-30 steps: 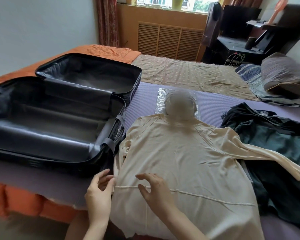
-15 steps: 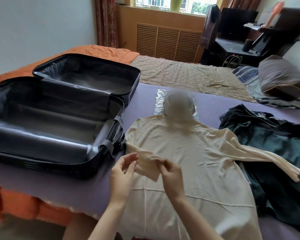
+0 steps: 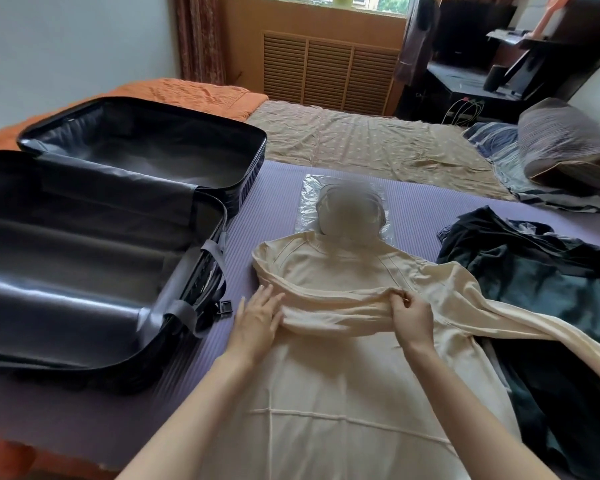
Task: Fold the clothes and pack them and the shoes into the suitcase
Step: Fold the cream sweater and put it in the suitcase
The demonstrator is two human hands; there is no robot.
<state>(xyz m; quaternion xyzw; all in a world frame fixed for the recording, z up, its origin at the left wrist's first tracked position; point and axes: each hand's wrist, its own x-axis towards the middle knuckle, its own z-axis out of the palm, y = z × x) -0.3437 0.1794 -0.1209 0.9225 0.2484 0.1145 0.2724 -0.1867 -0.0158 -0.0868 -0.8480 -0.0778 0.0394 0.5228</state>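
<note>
Garment: a cream knit sweater [image 3: 343, 393] with long sleeves lies flat on its back, collar away from the person and hem towards them, so its long axis runs straight out from the body.

Sleeve in work: the left sleeve [image 3: 336, 310] is laid crosswise over the chest, a soft band at right angles to that axis.

Left hand: the left hand [image 3: 257, 317] lies flat with straight fingers on the sweater's left edge, where the sleeve turns over, pressing the fold down and gripping nothing.

Right hand: the right hand [image 3: 413, 317] pinches the sleeve's free end near mid-chest, fingers curled round the cloth.

Other sleeve: the right sleeve [image 3: 520, 317] runs outwards to the right, its end lying across a heap of dark green and black clothes [image 3: 541, 271].

Key relation: that sleeve starts just beside the right hand and points away from it, so the right hand is much the nearer one. By my reading, it would have to be drawn leftwards across the chest.

Stage: early, I judge. One sleeve is over and the body is not yet folded.

Support: a purple ribbed mat [image 3: 278, 202] on the bed.

Suitcase: a black hard-shell suitcase [image 3: 66, 351] lies open to the left, near the left hand, with nothing packed in either half.

Beyond the collar: a clear plastic bag [image 3: 309, 192] touches the neckline. Its contents are blurred, so I cannot tell what they are.
</note>
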